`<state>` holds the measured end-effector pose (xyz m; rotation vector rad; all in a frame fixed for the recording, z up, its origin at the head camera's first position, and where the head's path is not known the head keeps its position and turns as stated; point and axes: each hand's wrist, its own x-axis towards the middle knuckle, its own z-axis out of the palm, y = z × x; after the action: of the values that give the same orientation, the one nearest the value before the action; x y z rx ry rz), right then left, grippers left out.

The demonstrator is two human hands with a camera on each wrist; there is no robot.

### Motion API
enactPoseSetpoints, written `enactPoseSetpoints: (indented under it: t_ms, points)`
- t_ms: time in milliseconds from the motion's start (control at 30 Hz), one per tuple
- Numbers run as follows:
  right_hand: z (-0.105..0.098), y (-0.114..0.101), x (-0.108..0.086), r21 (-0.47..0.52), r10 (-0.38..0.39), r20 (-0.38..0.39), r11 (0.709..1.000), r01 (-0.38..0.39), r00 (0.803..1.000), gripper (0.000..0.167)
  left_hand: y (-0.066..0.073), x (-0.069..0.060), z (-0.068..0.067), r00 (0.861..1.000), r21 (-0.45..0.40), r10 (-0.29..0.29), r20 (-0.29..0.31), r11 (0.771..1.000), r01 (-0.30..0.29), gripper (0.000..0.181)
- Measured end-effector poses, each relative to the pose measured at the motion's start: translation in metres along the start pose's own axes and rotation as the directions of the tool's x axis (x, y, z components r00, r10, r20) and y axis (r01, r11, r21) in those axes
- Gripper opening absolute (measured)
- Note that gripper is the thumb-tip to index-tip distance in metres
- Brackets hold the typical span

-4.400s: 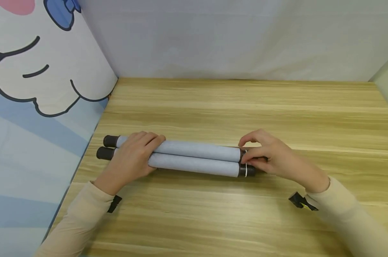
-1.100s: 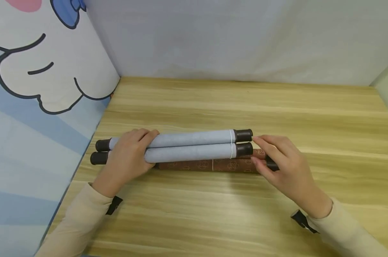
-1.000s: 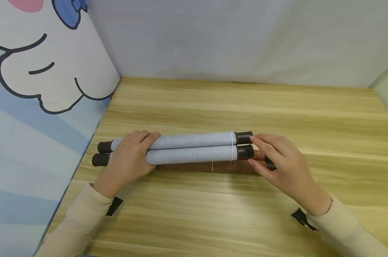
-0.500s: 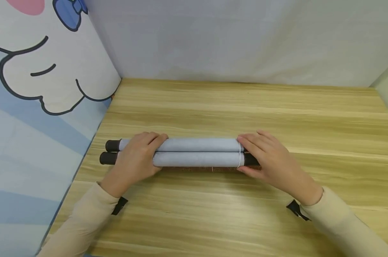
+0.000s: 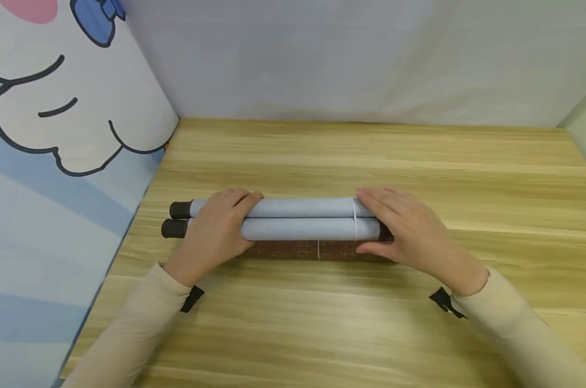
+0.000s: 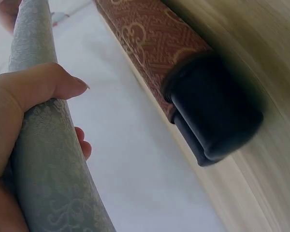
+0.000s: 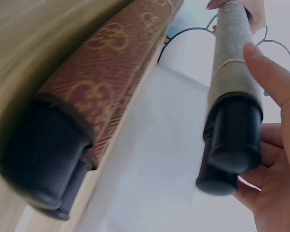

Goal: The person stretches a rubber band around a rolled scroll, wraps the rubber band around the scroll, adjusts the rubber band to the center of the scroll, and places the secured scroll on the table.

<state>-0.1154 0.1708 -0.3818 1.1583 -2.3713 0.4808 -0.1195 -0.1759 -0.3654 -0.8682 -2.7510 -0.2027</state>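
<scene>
A pale grey-blue hanging scroll, rolled up from both ends into two parallel rolls with black end knobs, is held above the table. A thin white elastic band circles both rolls near the right end. My left hand grips the scroll left of its middle, the thumb wrapped over the patterned cloth in the left wrist view. At the right end, my right hand holds it with fingers over the far side and thumb on the near side. Beneath lies a brown patterned scroll, partly covered, also double-rolled with black knobs.
The wood-grain table extends around the scrolls. A pale cloth wall stands along the back edge, and a cartoon-printed panel borders the left.
The band has shifted from the black knobs onto the grey-blue rolls. My right hand has moved from the tips to grasp the right end. The scroll has risen slightly, uncovering the brown one.
</scene>
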Motion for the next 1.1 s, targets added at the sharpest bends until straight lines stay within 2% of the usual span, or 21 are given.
enactPoseSetpoints:
  t_ms: [167,300,433,600,733,867,967,1100]
  points:
    - [0.001,0.005,-0.004,-0.017,-0.010,0.019,1.000,0.010,1.000,0.076,0.002,0.001,0.000,1.000,-0.009,0.006,0.014,1.000,-0.006,0.079]
    - [0.012,-0.004,0.006,0.004,-0.050,0.025,0.999,0.049,0.998,0.079,0.014,0.006,0.006,0.999,-0.009,0.027,0.045,1.000,-0.026,0.080]
    - [0.016,-0.011,0.015,0.037,-0.042,0.059,0.999,0.040,0.997,0.085,0.024,0.014,0.012,0.997,-0.016,0.039,0.067,0.999,-0.038,0.081]
    - [0.006,0.000,0.008,0.023,0.005,0.070,1.000,-0.006,0.998,0.089,0.020,0.013,0.009,0.999,-0.007,0.000,0.042,1.000,0.000,0.078]
    - [0.003,0.004,0.001,0.004,0.001,0.077,1.000,-0.001,0.997,0.083,0.018,0.011,0.006,0.999,-0.002,0.018,0.032,1.000,-0.018,0.076]
    - [0.014,-0.007,0.008,0.011,-0.033,0.058,0.999,0.032,0.998,0.081,0.027,0.016,0.010,0.998,0.009,0.062,0.018,0.998,-0.062,0.077]
    - [0.021,-0.016,0.017,0.046,-0.045,0.062,0.998,0.042,0.997,0.081,0.036,0.021,0.015,0.997,0.021,0.072,0.023,0.997,-0.072,0.076]
    - [0.017,-0.018,0.017,0.073,-0.009,0.081,0.997,0.003,0.997,0.085,0.039,0.022,0.017,0.999,0.029,0.036,0.039,0.999,-0.037,0.075]
